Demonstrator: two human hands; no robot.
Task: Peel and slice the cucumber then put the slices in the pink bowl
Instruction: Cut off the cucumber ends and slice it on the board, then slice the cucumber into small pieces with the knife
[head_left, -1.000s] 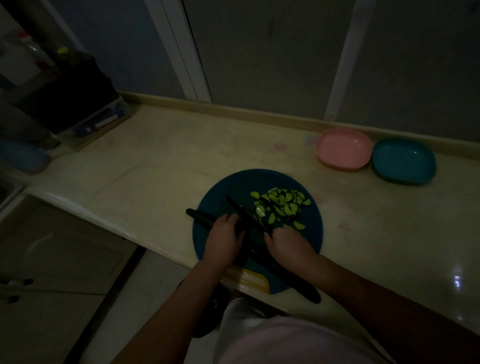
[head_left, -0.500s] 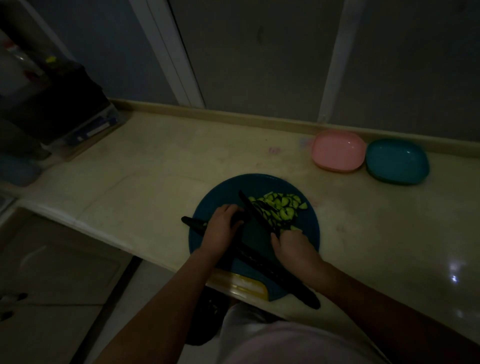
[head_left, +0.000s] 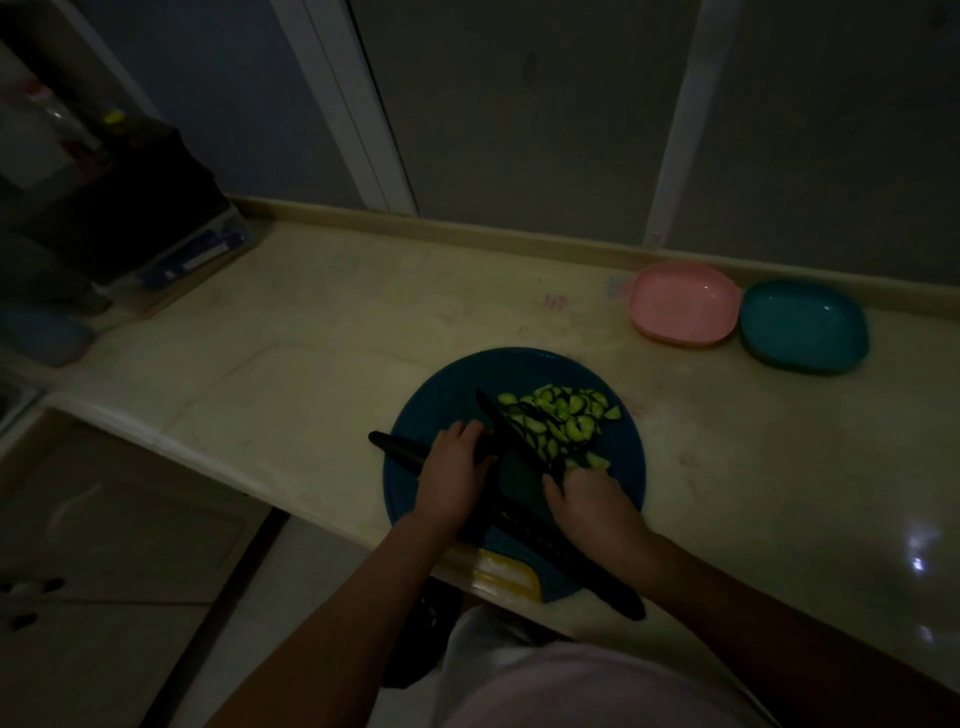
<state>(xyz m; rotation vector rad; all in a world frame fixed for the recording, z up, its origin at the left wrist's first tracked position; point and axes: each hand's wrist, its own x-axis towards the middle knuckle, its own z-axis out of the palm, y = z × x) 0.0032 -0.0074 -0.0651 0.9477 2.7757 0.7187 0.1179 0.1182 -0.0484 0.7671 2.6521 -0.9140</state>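
A round blue cutting board (head_left: 447, 400) lies at the counter's front edge. On its far right part is a heap of green cucumber slices (head_left: 563, 418). A long dark cucumber (head_left: 571, 561) lies slantwise across the board, and my left hand (head_left: 449, 475) grips it near its left end. My right hand (head_left: 592, 501) holds a dark knife (head_left: 506, 426), whose blade rests on the board against the left side of the heap. The pink bowl (head_left: 683, 304) stands empty at the back right, well apart from the board.
A teal bowl (head_left: 802, 325) touches the pink bowl's right side. A yellow object (head_left: 504, 569) sits at the board's near edge. Dark boxes and containers (head_left: 130, 218) crowd the counter's far left. The room is very dim.
The loose slices have been pushed together into a tighter heap on the board's right by the knife blade. My left hand has stayed on the cucumber.
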